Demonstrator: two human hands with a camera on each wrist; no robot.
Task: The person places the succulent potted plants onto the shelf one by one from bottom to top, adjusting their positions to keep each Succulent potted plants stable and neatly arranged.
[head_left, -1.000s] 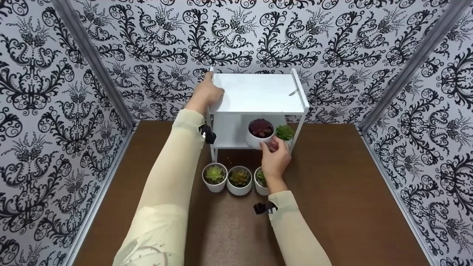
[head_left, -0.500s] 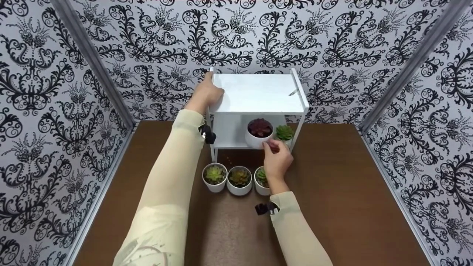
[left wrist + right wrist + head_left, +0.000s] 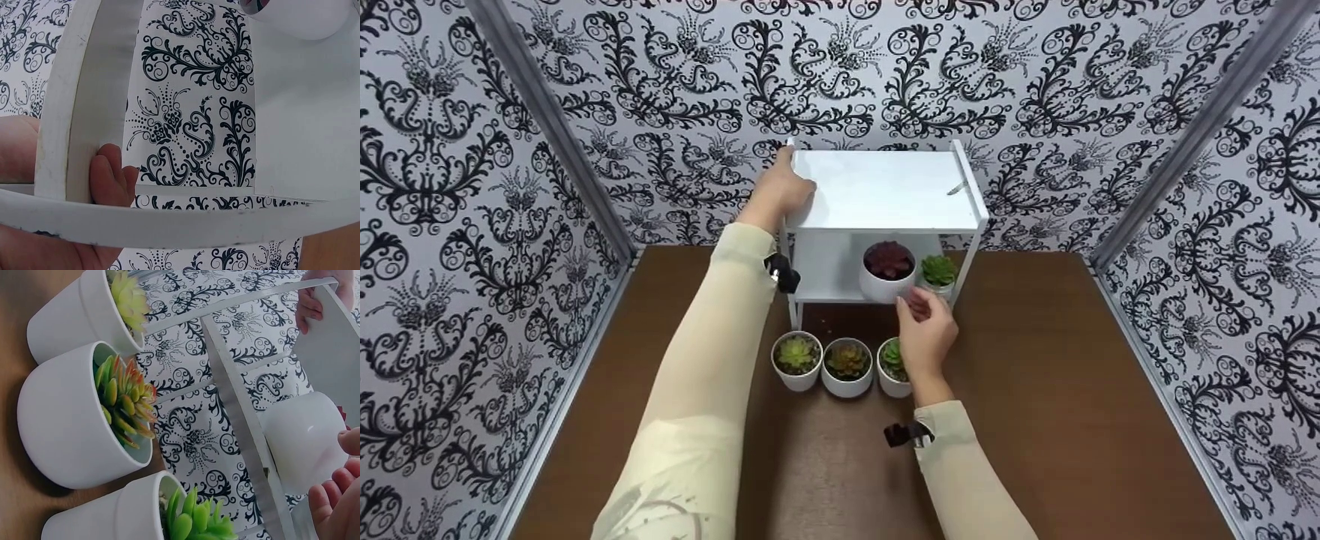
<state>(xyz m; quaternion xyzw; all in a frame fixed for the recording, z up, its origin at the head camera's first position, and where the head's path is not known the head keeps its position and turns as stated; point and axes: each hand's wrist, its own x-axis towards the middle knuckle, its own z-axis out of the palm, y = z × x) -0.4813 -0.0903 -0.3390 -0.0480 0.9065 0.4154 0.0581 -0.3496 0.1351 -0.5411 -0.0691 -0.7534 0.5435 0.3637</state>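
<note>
In the head view, my left hand (image 3: 780,191) grips the upper left edge of a white two-tier shelf (image 3: 885,187). Its curled fingertips (image 3: 109,177) show inside the frame in the left wrist view. A white pot with a dark red succulent (image 3: 887,287) stands upright at the front of the lower tier. My right hand (image 3: 928,330) is just in front of that pot's right side, fingers loosely bent with nothing between them. To the pot's right, on the same tier, sits a green succulent (image 3: 939,268), its pot partly hidden by the hand.
On the brown table (image 3: 1050,375), three potted succulents stand in a row before the shelf: pale green (image 3: 797,379), orange-green (image 3: 847,386) and bright green (image 3: 893,384), the last partly behind my right hand. Patterned walls (image 3: 840,75) enclose the table.
My right hand has let go of the red succulent's pot and drawn back slightly, down and to the right. The pot stays on the lower tier; the left hand has not moved.
</note>
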